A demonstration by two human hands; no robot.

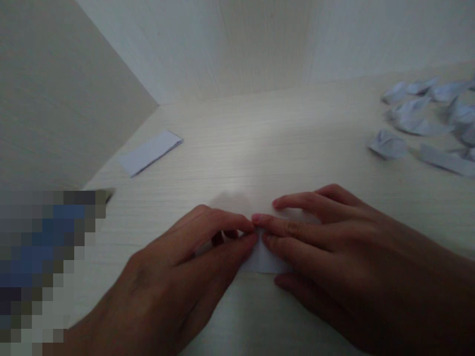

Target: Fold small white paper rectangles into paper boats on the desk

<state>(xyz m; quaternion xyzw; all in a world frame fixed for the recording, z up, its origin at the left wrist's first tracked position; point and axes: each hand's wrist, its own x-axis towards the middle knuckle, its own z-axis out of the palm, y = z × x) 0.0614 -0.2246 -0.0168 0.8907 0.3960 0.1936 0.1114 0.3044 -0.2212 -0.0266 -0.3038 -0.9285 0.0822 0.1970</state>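
Observation:
A small sheet of white paper (264,259) lies on the pale wooden table (260,143) near its front edge, mostly covered by both hands. My left hand (185,277) rests on its left part, with thumb and fingers bent and pressed together on the paper. My right hand (334,252) lies on its right part, fingers stretched out and pressing down, fingertips meeting those of the left hand at the paper's middle.
A folded strip of white paper (150,152) lies at the back left near the wall. Several folded white paper pieces (426,118) are scattered at the back right. A blurred-out patch (44,267) covers the lower left.

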